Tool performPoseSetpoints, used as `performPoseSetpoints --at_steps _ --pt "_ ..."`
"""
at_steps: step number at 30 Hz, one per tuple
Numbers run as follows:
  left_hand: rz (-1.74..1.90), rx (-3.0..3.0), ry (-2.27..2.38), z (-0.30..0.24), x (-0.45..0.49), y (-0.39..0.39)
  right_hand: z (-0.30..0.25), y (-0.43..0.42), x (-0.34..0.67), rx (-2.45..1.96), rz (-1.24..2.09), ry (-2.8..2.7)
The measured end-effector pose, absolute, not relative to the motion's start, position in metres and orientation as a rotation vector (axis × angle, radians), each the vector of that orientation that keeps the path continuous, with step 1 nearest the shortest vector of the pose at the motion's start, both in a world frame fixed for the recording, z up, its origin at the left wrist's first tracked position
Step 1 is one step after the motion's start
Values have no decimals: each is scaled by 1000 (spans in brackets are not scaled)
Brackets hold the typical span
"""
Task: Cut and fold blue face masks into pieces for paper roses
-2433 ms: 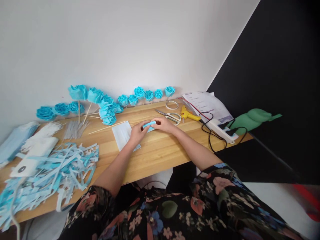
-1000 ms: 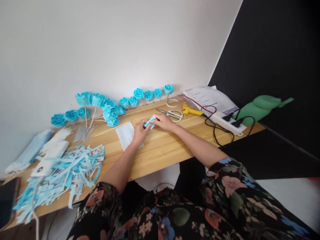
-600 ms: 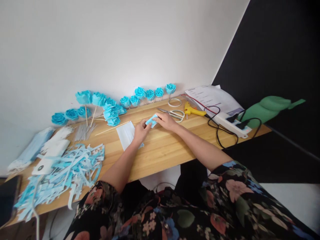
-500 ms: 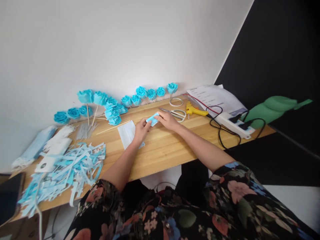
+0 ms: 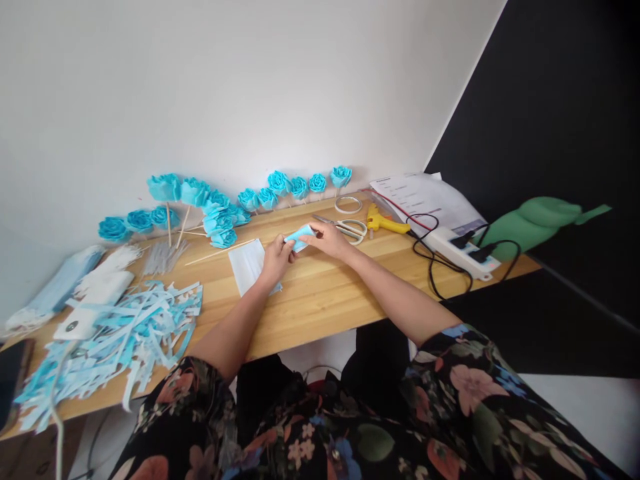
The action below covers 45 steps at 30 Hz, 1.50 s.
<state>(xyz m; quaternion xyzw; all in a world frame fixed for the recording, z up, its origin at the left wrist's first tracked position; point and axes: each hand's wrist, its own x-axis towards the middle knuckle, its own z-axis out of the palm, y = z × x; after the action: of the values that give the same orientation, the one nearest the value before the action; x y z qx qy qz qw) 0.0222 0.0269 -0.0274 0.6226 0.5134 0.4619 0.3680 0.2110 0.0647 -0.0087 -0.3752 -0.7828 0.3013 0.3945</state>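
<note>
A small, bright-blue folded piece of soft, fabric-like material [image 5: 301, 237] is pinched between both bare hands, the left hand [image 5: 277, 259] closed on its left end and the right hand [image 5: 330, 240] closed on its right end. The piece spans the gap between the two grips, its middle uncovered; whether it touches the light wooden table [image 5: 320, 300] cannot be told.

A flat, pale blue-white pleated sheet [image 5: 245, 265] serves as the landmark: the held piece is just right of its far end, and the left hand and wrist partly cover its right side. A thin, pale wooden stick [image 5: 213, 255] lies just left of and beyond the sheet. Right of the sheet are metal scissors with cream handles [image 5: 356, 231], partly hidden by the right hand, and, farther right, a yellow glue gun [image 5: 386, 221]. Turquoise rose-shaped flowers [image 5: 279, 182] stand beyond the sheet.
</note>
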Motion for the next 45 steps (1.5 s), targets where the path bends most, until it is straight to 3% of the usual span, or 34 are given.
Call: performPoseSetpoints --at_steps 15,21,29,36,40,45 --pt "1398 1543 1227 -32 21 28 -7 66 213 -999 746 -1827" --pt "1425 1429 1250 -34 19 32 -2 72 222 -1117 522 -1741" --pt "1406 1413 1249 -34 20 33 -1 63 220 -1015 199 -2157" --pt "1418 1413 1247 -37 20 34 -2 61 218 -1042 155 -2281" --pt "1423 1408 1261 -37 20 33 -5 62 216 -996 233 -2303" --pt "1422 1410 1268 -35 20 31 -13 69 215 -1059 616 -1982"
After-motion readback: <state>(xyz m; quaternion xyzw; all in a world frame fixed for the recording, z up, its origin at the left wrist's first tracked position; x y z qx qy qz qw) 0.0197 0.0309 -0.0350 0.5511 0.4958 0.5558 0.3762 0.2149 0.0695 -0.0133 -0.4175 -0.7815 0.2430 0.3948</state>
